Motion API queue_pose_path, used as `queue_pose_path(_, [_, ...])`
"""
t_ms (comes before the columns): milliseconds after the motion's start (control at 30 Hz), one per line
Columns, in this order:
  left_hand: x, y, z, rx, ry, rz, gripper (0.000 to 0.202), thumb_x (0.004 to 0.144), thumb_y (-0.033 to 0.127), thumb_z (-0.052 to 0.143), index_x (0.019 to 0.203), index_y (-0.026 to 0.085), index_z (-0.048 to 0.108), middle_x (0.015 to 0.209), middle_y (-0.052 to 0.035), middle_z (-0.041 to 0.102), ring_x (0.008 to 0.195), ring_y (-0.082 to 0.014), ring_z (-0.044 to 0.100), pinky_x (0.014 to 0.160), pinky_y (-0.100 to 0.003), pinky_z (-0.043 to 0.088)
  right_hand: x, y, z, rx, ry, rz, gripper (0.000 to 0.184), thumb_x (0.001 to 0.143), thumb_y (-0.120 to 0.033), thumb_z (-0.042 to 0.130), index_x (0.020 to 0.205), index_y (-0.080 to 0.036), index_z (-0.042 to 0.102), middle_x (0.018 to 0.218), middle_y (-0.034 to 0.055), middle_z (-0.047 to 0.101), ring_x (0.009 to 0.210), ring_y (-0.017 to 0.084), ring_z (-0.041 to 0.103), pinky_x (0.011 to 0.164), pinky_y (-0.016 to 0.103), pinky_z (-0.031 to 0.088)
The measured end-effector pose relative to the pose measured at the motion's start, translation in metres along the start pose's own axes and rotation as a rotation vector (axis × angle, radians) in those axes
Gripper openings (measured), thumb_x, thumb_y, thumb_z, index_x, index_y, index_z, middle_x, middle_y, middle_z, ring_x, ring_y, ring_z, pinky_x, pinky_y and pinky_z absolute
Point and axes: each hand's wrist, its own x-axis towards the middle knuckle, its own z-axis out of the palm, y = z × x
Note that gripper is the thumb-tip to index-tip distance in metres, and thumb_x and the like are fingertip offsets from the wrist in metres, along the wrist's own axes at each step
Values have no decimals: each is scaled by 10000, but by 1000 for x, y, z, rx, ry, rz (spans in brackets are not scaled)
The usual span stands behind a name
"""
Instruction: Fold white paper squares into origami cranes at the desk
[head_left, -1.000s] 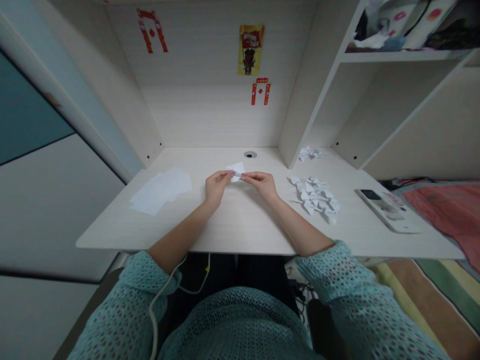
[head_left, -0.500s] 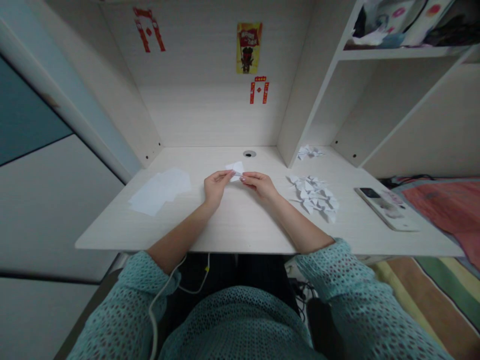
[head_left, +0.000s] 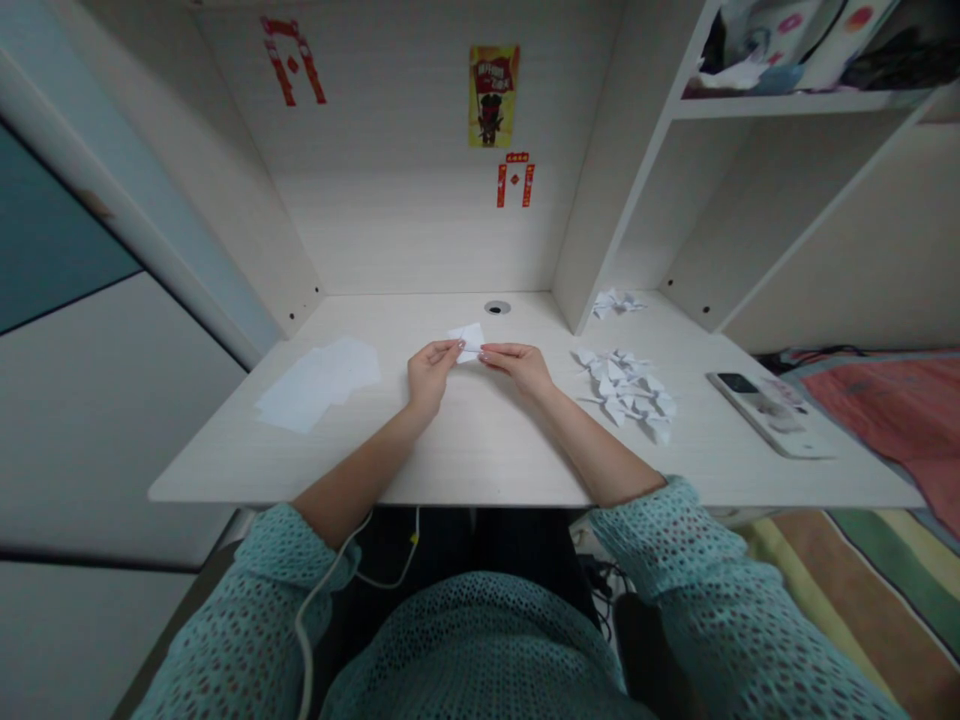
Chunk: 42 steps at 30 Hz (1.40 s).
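Observation:
A small piece of white folded paper (head_left: 469, 337) is held just above the desk, a crease running across it. My left hand (head_left: 432, 372) pinches its left side between thumb and fingers. On the right side, my right hand (head_left: 523, 366) grips the paper with its fingertips. Flat white paper sheets (head_left: 322, 383) lie spread in an overlapping stack to the left. A pile of folded white paper pieces (head_left: 628, 390) sits right of my right hand.
More folded paper pieces (head_left: 618, 303) lie behind the upright divider (head_left: 600, 230). A white phone-like device (head_left: 769, 413) rests at the desk's right. A cable hole (head_left: 497, 308) is near the back wall. A white cable (head_left: 306, 625) hangs by my left sleeve.
The paper now shows more of its flat face between my fingers, and my fingertips have shifted slightly on it. My arms stay nearly in place.

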Motion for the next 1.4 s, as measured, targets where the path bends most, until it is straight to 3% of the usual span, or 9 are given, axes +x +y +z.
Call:
queue_pose_path(233, [-4, 4, 3, -8, -11, 8, 239, 627, 332, 750, 779, 156, 692, 783, -54, 696, 717, -139, 617, 720, -290, 482, 2, 6, 0, 68, 21, 8, 308, 496, -302, 821, 770, -201, 723, 808, 27, 721, 775, 148, 650, 814, 297, 501])
queue_pose_path(567, [-3, 0, 2, -2, -11, 3, 225, 627, 328, 747, 768, 160, 692, 764, -41, 686, 691, -123, 595, 671, -254, 457, 0, 1, -2, -26, 53, 29, 279, 518, -293, 788, 772, -214, 702, 709, 6, 699, 683, 125, 623, 621, 230, 438])
queue_pose_path(967, [-4, -5, 2, 2, -1, -44, 242, 638, 338, 738, 774, 152, 664, 756, -40, 679, 689, -119, 599, 658, -248, 468, 1, 5, -1, 15, 77, 8, 275, 484, -294, 794, 668, -202, 612, 659, -13, 679, 647, 122, 616, 585, 221, 409])
queue_pose_path(1400, [-6, -4, 1, 4, -57, -36, 313, 630, 350, 745, 840, 169, 599, 727, -30, 679, 653, -117, 613, 656, -251, 474, 1, 3, -1, 57, 87, 47, 334, 461, -294, 815, 682, -198, 584, 646, -27, 663, 622, 100, 592, 565, 203, 382])
